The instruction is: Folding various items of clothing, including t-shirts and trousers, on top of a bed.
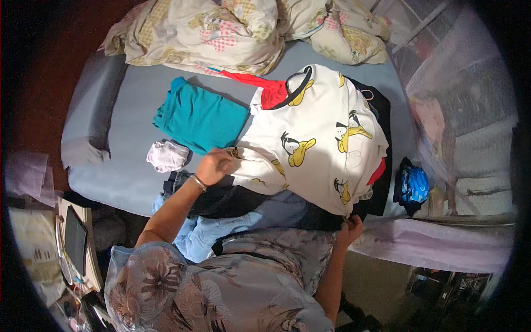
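Note:
A white shirt [326,133] printed with black-and-yellow cartoon duck heads is spread out on the bed, its black-trimmed neckline pointing away from me. My left hand [214,166], a bracelet at the wrist, is closed at the cuff of the shirt's left-hand sleeve. At the shirt's near right corner, my right hand [349,230] pinches the hem. A folded teal garment [202,115] lies left of the shirt, and a small bundled pale pink cloth [167,156] sits just below it. Red fabric [272,93] shows beside the neckline.
Dark clothing [221,200] and light blue clothing [202,238] lie along the near edge of the grey bed [133,105]. A patterned quilt [204,36] is heaped at the far side. A blue-and-black bundle [414,184] rests at the right, near sheer netting [459,116].

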{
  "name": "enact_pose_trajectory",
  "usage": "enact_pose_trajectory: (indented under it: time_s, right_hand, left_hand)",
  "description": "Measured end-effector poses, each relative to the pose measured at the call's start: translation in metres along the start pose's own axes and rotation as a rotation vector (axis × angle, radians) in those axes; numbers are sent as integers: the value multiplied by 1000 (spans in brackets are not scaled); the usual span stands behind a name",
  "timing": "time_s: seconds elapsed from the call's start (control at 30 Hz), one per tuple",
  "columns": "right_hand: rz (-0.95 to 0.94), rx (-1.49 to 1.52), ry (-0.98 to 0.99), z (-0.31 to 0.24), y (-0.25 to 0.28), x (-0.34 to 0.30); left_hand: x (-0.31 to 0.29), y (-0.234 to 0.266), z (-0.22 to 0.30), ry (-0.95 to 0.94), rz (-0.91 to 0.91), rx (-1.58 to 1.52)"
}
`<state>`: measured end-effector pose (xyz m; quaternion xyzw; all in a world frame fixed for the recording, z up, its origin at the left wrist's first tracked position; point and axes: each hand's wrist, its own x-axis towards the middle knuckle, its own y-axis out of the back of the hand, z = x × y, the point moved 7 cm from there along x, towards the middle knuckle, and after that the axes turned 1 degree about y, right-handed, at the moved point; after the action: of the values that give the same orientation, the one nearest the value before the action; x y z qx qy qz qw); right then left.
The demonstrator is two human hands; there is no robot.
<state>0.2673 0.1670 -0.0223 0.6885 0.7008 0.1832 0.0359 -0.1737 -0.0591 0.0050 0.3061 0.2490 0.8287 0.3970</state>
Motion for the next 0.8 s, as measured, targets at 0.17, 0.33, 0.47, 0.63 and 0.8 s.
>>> enact_pose_trajectory:
  time_s: [0.17, 0.33, 0.47, 0.63, 0.8]
  right_hand:
    - [-68, 13, -177, 20, -18, 3]
    - [-127, -142, -294, 34, -22, 4]
    - [-144, -179, -323, 41, -21, 3]
    - [-30, 31, -271, 28, -14, 1]
    - [105, 127, -147, 4, 3, 3]
  left_hand:
    - [-7, -44, 13, 369, -533, 409]
    - [-28, -24, 60, 36, -308, 331]
    - [-57, -20, 85, -259, -312, 162]
    - [-38, -29, 32, 449, -243, -21]
    - [-14, -63, 56, 97, -314, 316]
